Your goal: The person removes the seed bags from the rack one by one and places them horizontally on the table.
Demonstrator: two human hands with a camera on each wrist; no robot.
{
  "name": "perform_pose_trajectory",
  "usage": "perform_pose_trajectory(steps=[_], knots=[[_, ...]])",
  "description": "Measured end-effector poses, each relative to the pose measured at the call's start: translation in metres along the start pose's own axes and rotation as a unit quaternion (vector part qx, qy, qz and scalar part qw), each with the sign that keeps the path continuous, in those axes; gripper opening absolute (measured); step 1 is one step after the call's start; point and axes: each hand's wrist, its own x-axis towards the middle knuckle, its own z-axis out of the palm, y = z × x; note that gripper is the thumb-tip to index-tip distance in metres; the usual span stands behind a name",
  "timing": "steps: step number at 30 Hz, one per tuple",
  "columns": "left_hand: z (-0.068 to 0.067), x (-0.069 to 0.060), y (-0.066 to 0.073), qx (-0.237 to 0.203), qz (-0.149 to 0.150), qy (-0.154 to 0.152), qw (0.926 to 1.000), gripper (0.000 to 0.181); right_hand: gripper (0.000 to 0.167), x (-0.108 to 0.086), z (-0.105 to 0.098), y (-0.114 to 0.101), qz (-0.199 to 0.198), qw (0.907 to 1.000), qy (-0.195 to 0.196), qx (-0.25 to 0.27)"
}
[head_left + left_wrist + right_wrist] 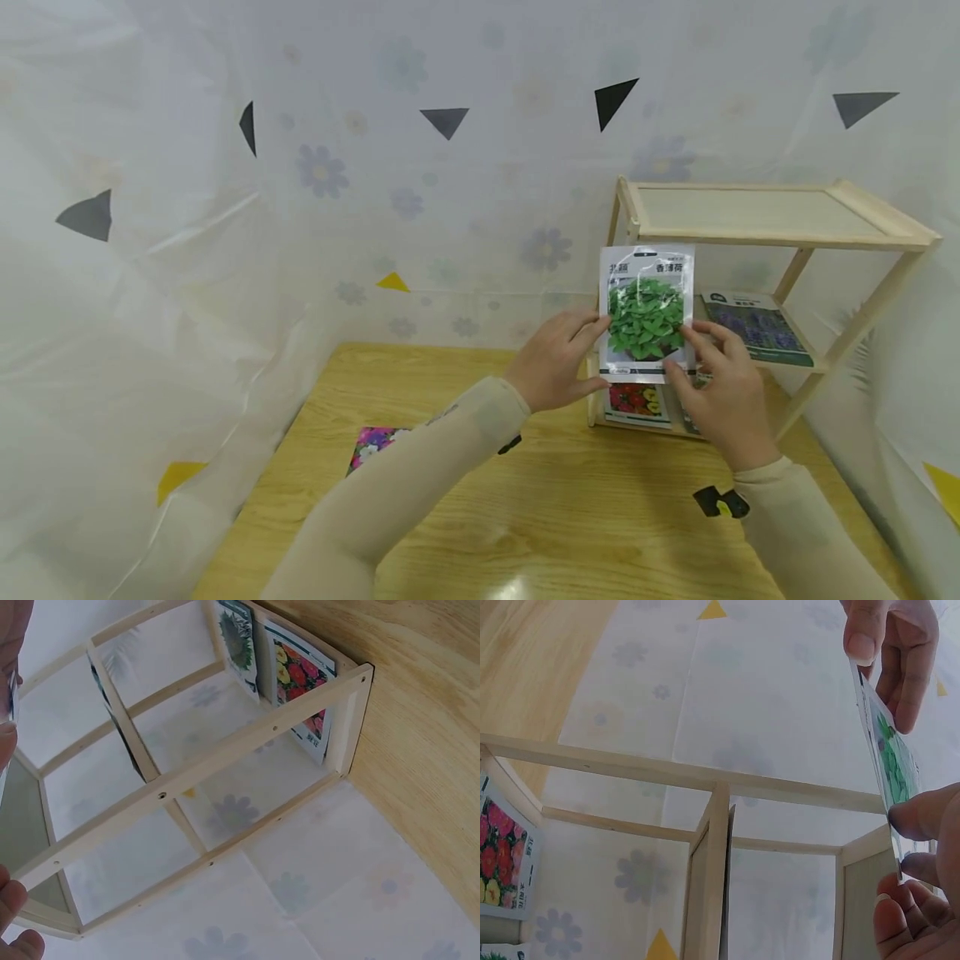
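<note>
A white seed packet [647, 312] with a green leafy plant printed on it is held upright in front of the wooden shelf rack [630, 204]. My left hand [557, 360] pinches its left edge, and my right hand [722, 387] grips the lower right edge. From the right wrist view the packet [892, 765] appears nearly edge-on, between the left hand [900, 664] at the top and the right hand [930, 877] below. Behind the held packet, a packet with red and yellow flowers [637, 406] is partly covered on the bottom shelf.
A packet of purple flowers [753, 327] lies on the rack's middle shelf. Beside the red-flower packet stands a sunflower-like packet [238, 641]. On the wooden table [525, 517], a pink and purple flower packet [371, 443] is partly hidden by my left sleeve.
</note>
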Motion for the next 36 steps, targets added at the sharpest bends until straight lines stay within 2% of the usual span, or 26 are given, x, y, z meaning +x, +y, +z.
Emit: perform_pose_trajectory(steps=[6,11,19,30,36], knots=[[0.004,-0.013,-0.001,-0.015,-0.005,0.005,0.9999,0.087,0.052,-0.007,0.007,-0.005,0.007,0.9998,-0.016,0.001],[0.007,-0.026,-0.003,-0.018,-0.017,-0.005,0.9997,0.088,0.053,-0.014,0.017,-0.007,-0.008,0.9999,-0.008,-0.008],[0.012,-0.052,-0.005,-0.027,-0.032,-0.015,0.9990,0.087,0.053,-0.030,0.035,-0.014,0.007,0.9981,-0.038,0.047],[0.020,-0.086,-0.011,-0.047,-0.057,-0.026,0.9969,0.086,0.053,-0.047,0.057,-0.023,-0.007,0.9964,-0.060,0.059],[0.021,-0.104,-0.012,-0.067,-0.077,-0.030,0.9944,0.085,0.052,-0.055,0.066,-0.032,0.004,0.9943,-0.081,0.069]])
